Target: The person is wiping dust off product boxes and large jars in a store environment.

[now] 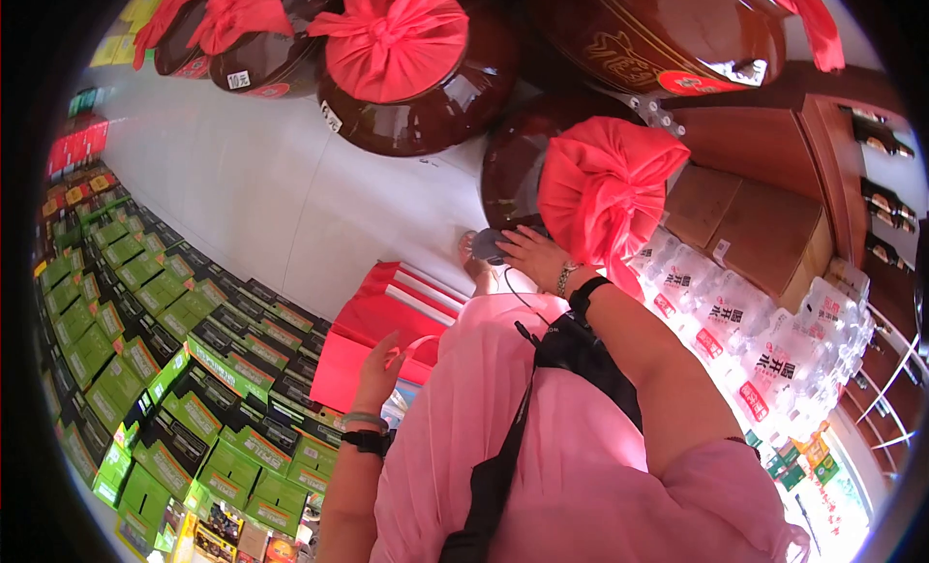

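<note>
My left hand (381, 371), with a dark band at the wrist, is beside a red paper bag (341, 369). Its fingers are partly spread, and a red strap handle (422, 344) runs close to them. White-edged items (426, 294) show at the bag's far side. My right hand (534, 259), wearing a bracelet and a black wristband, reaches forward with fingers stretched out. Its fingertips lie at a dark grey object (492, 245) whose kind I cannot make out. Just beyond stands a brown glazed jar (511, 171) topped with gathered red cloth (612, 190).
More brown jars (416, 118) with red cloth tops line the far side. Green and black boxes (184, 340) are stacked on the left. Wrapped bottle packs (735, 331) and a cardboard carton (745, 224) stand on the right. A black bag (581, 358) hangs across my front.
</note>
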`<state>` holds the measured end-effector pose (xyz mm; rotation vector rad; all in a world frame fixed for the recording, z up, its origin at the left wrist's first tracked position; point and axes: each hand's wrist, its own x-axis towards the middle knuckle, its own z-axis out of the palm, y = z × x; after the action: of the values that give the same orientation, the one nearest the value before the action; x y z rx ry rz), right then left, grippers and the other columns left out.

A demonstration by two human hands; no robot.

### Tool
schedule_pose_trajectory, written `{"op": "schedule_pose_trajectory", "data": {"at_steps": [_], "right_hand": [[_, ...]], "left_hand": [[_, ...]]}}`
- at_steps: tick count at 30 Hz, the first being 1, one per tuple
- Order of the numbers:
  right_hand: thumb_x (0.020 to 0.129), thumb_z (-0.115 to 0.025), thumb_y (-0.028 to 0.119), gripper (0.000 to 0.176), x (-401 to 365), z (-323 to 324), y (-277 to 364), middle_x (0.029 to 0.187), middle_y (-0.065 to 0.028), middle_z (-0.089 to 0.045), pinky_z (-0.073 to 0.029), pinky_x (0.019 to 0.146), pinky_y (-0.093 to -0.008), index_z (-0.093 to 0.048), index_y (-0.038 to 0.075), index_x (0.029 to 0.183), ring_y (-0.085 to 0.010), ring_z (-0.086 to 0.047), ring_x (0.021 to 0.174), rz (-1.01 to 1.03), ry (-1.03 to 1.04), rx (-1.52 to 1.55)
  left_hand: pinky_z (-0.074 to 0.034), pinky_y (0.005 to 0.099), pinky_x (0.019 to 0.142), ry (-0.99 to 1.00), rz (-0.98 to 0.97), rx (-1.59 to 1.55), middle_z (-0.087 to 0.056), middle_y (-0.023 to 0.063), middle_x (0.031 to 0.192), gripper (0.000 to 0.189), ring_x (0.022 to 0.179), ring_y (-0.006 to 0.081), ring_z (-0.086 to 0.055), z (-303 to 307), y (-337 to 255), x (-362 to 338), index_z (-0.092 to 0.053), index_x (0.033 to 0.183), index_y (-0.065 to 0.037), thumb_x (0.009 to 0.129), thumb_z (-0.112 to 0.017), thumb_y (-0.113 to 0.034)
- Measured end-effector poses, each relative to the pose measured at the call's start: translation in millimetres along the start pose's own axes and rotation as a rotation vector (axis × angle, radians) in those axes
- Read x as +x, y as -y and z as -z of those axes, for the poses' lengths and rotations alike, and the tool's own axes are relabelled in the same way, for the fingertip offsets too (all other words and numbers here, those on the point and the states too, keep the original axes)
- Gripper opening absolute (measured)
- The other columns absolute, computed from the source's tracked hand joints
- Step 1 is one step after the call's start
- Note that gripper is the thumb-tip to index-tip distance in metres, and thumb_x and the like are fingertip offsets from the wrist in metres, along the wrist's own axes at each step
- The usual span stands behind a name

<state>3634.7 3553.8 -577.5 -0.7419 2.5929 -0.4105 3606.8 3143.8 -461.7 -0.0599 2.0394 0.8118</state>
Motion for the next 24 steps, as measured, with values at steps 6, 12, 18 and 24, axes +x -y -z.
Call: {"op": "schedule_pose_trajectory", "data": {"at_steps": [6, 12, 18, 24], "right_hand": [[0.093, -0.051, 0.014, 0.041, -65.4, 13.6, 4.5, 0.162, -0.0072, -0.029, -0.025, 0.124, -0.0423, -0.057, 0.01, 0.134, -0.0265, -0.026, 0.15, -0.148, 0.115, 0.343], [0.083, -0.063, 0.015, 0.064, -158.1, -74.8, -39.1, 0.16, -0.0034, -0.032, -0.037, 0.116, -0.0384, -0.047, 0.012, 0.145, -0.0255, -0.037, 0.144, -0.023, -0.217, 0.317], [0.084, -0.059, 0.01, 0.042, -248.1, -11.4, -80.5, 0.148, -0.0064, -0.047, -0.033, 0.118, -0.0436, -0.064, 0.006, 0.126, -0.0316, -0.036, 0.142, -0.382, -0.228, -0.024], [0.085, -0.051, -0.001, 0.047, -229.5, 19.9, -157.0, 0.154, -0.0096, -0.041, -0.04, 0.113, -0.0425, -0.058, 0.003, 0.131, -0.0348, -0.039, 0.141, -0.738, -0.531, 0.11]], "left_hand": [[-0.056, 0.039, 0.087, 0.059, -0.053, 0.111, -0.067, 0.0191, 0.12, 0.048, 0.105, 0.0291, -0.069, -24.9, -2.2, 2.5, -0.056, 0.136, -0.006, 0.092, -0.07, -0.017], [-0.055, 0.0386, 0.087, 0.155, -0.105, 0.198, -0.065, 0.019, 0.125, 0.048, 0.104, 0.0288, -0.069, -61.9, -48.1, 6.2, -0.055, 0.137, -0.005, 0.092, -0.068, -0.014], [-0.055, 0.0391, 0.088, 0.218, -0.176, 0.242, -0.064, 0.0195, 0.127, 0.047, 0.105, 0.03, -0.069, -101.9, -83.6, 14.4, -0.055, 0.137, -0.005, 0.092, -0.066, -0.014], [-0.054, 0.0397, 0.091, 0.25, -0.176, 0.286, -0.063, 0.0205, 0.127, 0.047, 0.108, 0.0312, -0.067, -130.9, -112.2, 16.9, -0.054, 0.138, -0.005, 0.093, -0.065, -0.014]]}}
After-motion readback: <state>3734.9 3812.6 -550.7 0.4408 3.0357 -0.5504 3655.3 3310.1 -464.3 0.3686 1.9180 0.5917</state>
